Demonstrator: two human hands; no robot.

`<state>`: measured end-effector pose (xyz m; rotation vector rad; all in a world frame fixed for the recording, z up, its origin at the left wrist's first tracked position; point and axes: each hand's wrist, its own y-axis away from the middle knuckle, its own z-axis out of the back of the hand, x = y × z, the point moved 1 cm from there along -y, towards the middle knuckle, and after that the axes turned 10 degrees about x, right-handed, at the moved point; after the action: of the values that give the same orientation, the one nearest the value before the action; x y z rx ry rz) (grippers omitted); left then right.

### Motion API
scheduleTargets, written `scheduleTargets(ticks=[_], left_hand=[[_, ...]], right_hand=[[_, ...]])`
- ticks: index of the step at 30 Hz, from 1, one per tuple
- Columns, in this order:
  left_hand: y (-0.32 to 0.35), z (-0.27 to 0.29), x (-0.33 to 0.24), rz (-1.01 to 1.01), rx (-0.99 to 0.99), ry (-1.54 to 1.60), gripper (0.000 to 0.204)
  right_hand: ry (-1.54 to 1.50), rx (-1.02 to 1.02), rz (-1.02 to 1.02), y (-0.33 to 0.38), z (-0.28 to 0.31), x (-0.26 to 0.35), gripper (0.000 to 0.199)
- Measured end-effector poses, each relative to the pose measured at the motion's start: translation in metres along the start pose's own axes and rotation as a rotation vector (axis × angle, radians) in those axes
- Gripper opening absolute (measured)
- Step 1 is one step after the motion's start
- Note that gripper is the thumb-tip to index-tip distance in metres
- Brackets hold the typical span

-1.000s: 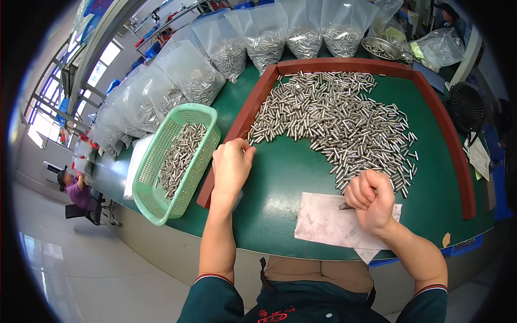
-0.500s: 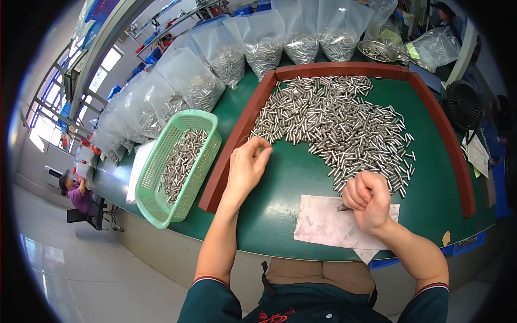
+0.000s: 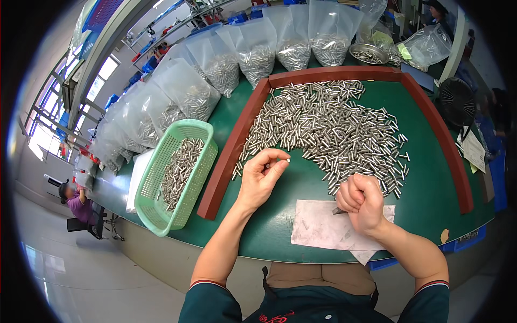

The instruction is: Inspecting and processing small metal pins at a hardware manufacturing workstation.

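Many small shiny metal pins (image 3: 334, 129) lie spread in a heap on the green table. Just in front of the heap's near left edge is my left hand (image 3: 260, 183), thumb and forefinger pinched on a metal pin (image 3: 288, 160) whose bright end shows at the fingertips. My right hand (image 3: 363, 204) is closed in a fist above a stained white cloth (image 3: 318, 229). A short dark grey piece of a tool (image 3: 338, 210) sticks out below that fist; the rest of it is hidden, so its kind is unclear.
Dark red wooden rails (image 3: 229, 153) border the heap. Left of them stands a green plastic basket (image 3: 207, 156) with pins in it. Clear bags of pins (image 3: 258, 62) line the back, near a metal bowl (image 3: 369, 54). A black fan (image 3: 456, 102) stands right.
My left hand has moved right and nearer to me, away from the heap's left edge, with a pin's end now showing at its fingertips. My right hand keeps its fist over the cloth.
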<state>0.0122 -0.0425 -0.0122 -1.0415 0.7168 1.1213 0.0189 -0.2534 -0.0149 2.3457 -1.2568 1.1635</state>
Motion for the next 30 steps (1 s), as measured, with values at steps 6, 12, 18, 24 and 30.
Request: scheduleTargets(ticks=[6,12,18,24,30], left_hand=[[0.002,-0.013,-0.007,0.090,0.163,-0.043,0.007],[0.019,-0.050,-0.036,0.180,0.591,-0.156,0.008],[0.022,-0.061,-0.029,0.105,0.602,-0.299,0.010],[0.028,-0.067,-0.026,0.066,0.520,-0.355,0.010],[0.026,-0.072,-0.031,0.058,0.496,-0.407,0.009]], right_hand=[[-0.003,-0.007,-0.003,0.001,0.003,0.002,0.039],[0.048,0.021,0.010,-0.003,0.002,0.000,0.040],[0.045,0.004,0.006,-0.001,0.004,0.001,0.039],[0.031,-0.005,0.096,0.004,0.005,0.006,0.040],[0.064,-0.038,0.110,0.008,0.004,0.003,0.038]])
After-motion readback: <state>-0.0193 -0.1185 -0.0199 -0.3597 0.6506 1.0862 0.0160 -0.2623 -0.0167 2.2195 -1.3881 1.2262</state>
